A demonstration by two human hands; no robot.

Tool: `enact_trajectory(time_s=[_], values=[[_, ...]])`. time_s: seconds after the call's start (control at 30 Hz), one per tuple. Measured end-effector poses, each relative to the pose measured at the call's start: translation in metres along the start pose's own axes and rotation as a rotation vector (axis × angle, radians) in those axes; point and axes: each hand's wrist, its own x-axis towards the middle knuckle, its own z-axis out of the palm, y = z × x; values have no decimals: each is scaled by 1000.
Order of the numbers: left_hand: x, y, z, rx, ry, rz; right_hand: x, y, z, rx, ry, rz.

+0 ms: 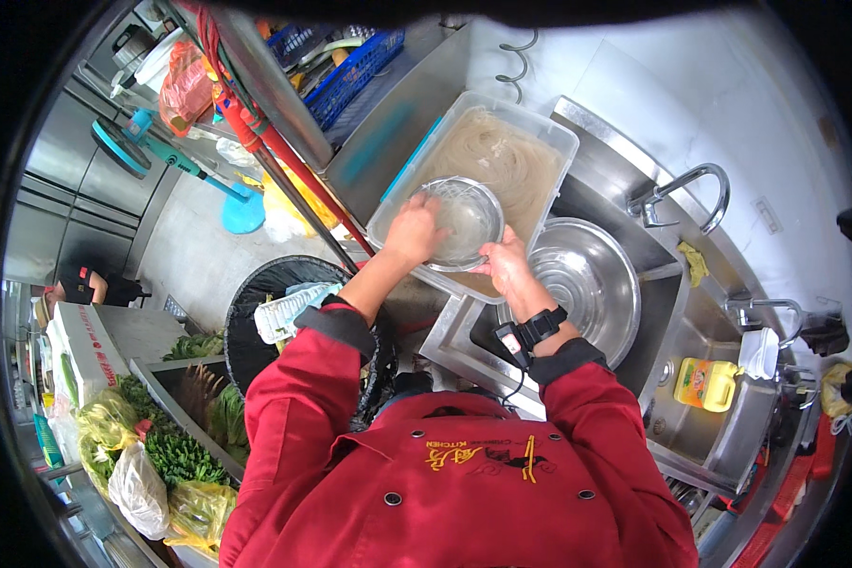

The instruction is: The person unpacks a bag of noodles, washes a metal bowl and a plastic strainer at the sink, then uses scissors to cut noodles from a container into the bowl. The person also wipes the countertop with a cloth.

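A round metal bowl (pixel 495 206) with water and pale thin noodle-like strands in it sits over a clear plastic tub (pixel 565 135). The tub holds many more soaking translucent strands (pixel 497 145). My right hand (pixel 508 263) grips the bowl's lower right rim, thumb on top and fingers under it. At the bowl's left side, my left hand (pixel 415 231) reaches over the rim, its fingers partly among the strands; whether they close on any is not clear. A large stainless steel basin (pixel 628 284) stands in the sink right of the tub, below my right forearm.
A lined black bin (pixel 245 291) with a plastic tray in it stands at left. Faucets (pixel 717 195) rise behind the sinks. A yellow jug (pixel 717 385) lies in the right sink. Leafy vegetables (pixel 184 458) fill the lower left. Another person (pixel 89 284) is far left.
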Motion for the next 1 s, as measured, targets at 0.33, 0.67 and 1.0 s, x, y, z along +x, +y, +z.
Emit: enact_trajectory(time_s=[0.33, 0.67, 1.0], values=[[8, 50, 1, 101, -438, -78, -22, 4, 1, 93, -50, -20], [-15, 74, 7, 62, -494, 188, -51, -6, -19, 122, 0, -65], [-60, 142, 11, 36, -449, 398, -124, -19, -81, 202, 28, -120]])
